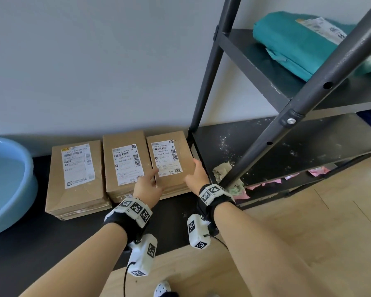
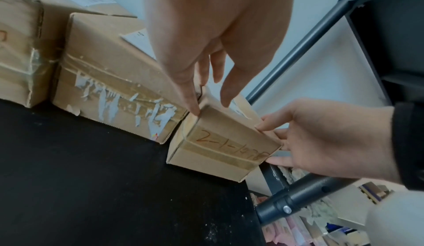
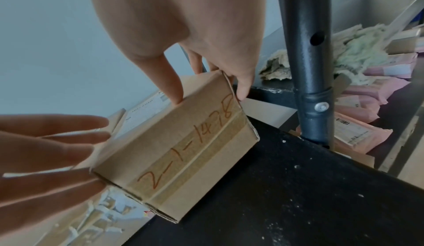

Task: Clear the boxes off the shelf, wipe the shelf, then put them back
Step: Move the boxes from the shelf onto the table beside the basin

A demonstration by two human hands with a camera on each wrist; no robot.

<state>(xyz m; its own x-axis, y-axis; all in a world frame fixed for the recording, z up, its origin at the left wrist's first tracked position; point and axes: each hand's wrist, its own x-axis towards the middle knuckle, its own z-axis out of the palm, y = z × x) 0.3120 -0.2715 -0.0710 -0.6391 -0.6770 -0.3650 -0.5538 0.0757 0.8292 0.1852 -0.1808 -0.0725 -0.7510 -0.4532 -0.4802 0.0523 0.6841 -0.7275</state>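
Observation:
Three taped cardboard boxes with shipping labels lie side by side on a black mat (image 1: pixel 51 243) left of the shelf. The rightmost box (image 1: pixel 169 166), marked in red pen on its end (image 2: pixel 220 146) (image 3: pixel 183 152), sits between my hands. My left hand (image 1: pixel 152 176) lays straight fingers (image 3: pixel 69 141) against its left side, in the gap to the middle box (image 1: pixel 124 163). My right hand (image 1: pixel 196 170) grips its right edge, thumb on top and fingers (image 3: pixel 243 90) down the side. The bottom shelf board (image 1: pixel 287 151) is black and speckled with white dust.
A crumpled cloth (image 1: pixel 222 170) lies at the shelf's front left corner behind a slanting dark post (image 1: pixel 308 93). The third box (image 1: pixel 75 176) and a blue basin (image 1: pixel 7 181) are to the left. A teal package (image 1: pixel 304 43) sits on the upper shelf, and pink packets (image 1: pixel 317 170) lie under the bottom board.

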